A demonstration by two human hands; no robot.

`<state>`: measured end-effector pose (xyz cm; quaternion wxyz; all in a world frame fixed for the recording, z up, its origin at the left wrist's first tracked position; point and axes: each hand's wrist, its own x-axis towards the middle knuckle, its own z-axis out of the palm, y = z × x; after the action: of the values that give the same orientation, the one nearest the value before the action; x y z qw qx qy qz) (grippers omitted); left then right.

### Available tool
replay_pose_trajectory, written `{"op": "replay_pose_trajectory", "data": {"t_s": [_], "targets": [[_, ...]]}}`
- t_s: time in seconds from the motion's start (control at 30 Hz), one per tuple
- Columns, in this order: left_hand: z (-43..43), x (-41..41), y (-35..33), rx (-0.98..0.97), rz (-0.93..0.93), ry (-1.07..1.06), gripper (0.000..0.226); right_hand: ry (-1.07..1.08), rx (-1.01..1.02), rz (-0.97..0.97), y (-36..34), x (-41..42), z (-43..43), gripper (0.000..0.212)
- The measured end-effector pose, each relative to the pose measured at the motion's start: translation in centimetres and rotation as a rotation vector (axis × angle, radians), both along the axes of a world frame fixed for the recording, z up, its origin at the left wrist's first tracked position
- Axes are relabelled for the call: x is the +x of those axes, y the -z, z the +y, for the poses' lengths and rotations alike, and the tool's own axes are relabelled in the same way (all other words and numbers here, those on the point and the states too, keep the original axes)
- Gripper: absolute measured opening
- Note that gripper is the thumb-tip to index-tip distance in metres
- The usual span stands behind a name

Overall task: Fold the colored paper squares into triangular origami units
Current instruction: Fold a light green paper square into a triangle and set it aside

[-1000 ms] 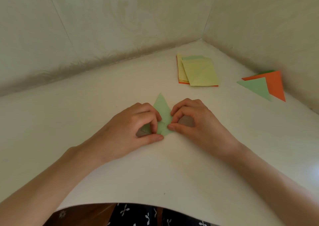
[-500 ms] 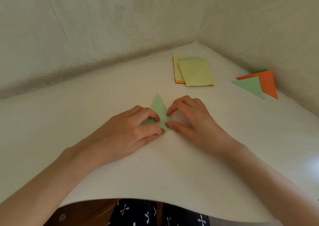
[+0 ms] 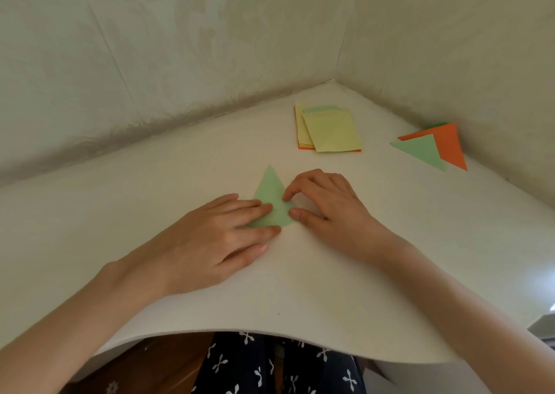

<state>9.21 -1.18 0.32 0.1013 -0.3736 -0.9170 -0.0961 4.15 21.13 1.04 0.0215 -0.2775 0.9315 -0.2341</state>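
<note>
Green paper triangle (image 3: 271, 193) lies flat mid-desk on the white desk (image 3: 300, 288), apex pointing away. The left hand (image 3: 210, 237) presses its lower left part with straight fingers, grip wide. The right hand (image 3: 330, 210) sets curled index and thumb tips at its right edge; whether that grip pinches or merely presses, I cannot tell.
</note>
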Motion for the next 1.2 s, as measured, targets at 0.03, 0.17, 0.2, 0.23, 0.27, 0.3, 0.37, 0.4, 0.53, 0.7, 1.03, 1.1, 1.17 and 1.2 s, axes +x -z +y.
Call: {"op": "replay_pose_trajectory", "data": {"t_s": [0.03, 0.17, 0.2, 0.23, 0.27, 0.3, 0.37, 0.4, 0.53, 0.7, 1.03, 1.1, 1.17, 1.2], "targets": [[-0.1, 0.0, -0.2, 0.025, -0.026, 0.002, 0.047, -0.002, -0.002, -0.004, 0.0, 0.0, 0.0, 0.034], [-0.2, 0.2, 0.0, 0.096, -0.059, -0.015, 0.042, -0.013, -0.016, -0.022, 0.0, -0.1, 0.0, 0.030], [-0.1, 0.3, 0.2, 0.100, -0.061, -0.022, 0.043, -0.011, -0.017, -0.021, 0.0, -0.1, 0.0, 0.032], [-0.1, 0.3, 0.3, 0.110, -0.068, -0.027, 0.044, -0.007, -0.016, -0.018, 0.0, -0.1, 0.0, 0.033], [-0.1, 0.4, 0.3, 0.119, -0.076, -0.028, 0.045, -0.004, -0.013, -0.013, 0.0, -0.1, 0.0, 0.034], [-0.2, 0.3, 0.3, 0.124, -0.085, -0.027, 0.045, -0.006, -0.008, -0.010, 0.0, -0.1, -0.1, 0.034], [-0.3, 0.2, 0.2, 0.124, -0.102, -0.025, 0.044, -0.018, -0.006, -0.020, -0.1, -0.1, 0.0, 0.034], [-0.3, 0.2, 0.2, 0.128, -0.116, -0.025, 0.044, -0.027, -0.009, -0.031, -0.1, -0.2, 0.1, 0.034], [-0.3, 0.4, 0.4, 0.143, -0.154, -0.029, 0.045, -0.064, -0.073, 0.029, 0.2, -0.1, 0.5, 0.034], [-0.2, 0.4, 0.3, 0.102, -0.102, -0.013, 0.048, -0.149, -0.152, 0.352, 0.2, 0.8, 0.8, 0.021], [-0.5, -2.0, 0.4, 0.513, -0.260, -0.116, 0.033, -0.183, -0.088, 0.249, 0.4, 0.4, 0.3, 0.038], [-0.4, -2.1, 0.4, 0.473, -0.210, -0.118, 0.032, -0.175, -0.095, 0.228, 0.4, 0.4, 0.3, 0.040], [-0.3, -2.0, 0.4, 0.455, -0.179, -0.108, 0.035, -0.166, -0.094, 0.248, 0.5, 0.4, 0.2, 0.036], [-0.3, -1.9, 0.3, 0.465, -0.178, -0.107, 0.036, -0.162, -0.094, 0.269, 0.5, 0.3, 0.2, 0.033]]}}
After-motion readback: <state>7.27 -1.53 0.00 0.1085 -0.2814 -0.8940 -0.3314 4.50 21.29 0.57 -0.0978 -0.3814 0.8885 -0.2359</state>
